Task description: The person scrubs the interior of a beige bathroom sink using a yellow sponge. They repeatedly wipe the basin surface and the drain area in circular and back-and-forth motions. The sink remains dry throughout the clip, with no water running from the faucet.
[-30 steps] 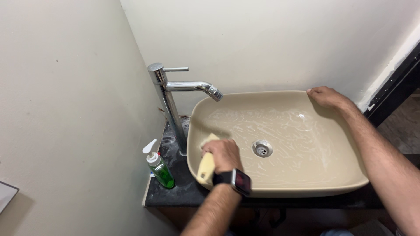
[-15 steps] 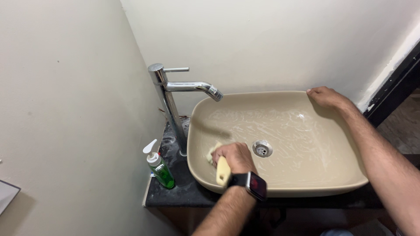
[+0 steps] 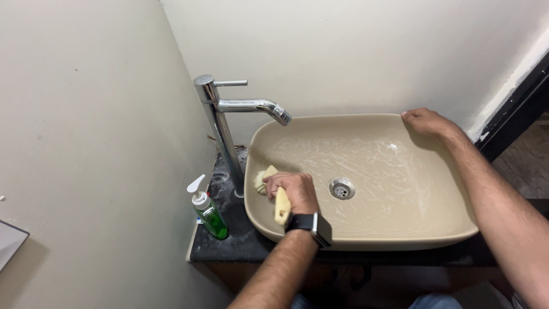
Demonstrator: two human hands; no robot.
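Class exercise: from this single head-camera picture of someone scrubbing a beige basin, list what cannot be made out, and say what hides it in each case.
- Brush bristles, head view: mostly hidden under the left hand.
- Right hand fingers: their tips curl over the basin rim, out of sight.
- Tap base: too dim against the dark counter.
- Green soap bottle label: too small to tell.
- Drain interior: too small.

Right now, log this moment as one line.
left hand: grips yellow scrub brush inside beige basin | right hand: rests on basin's far rim | green pump bottle: beside tap
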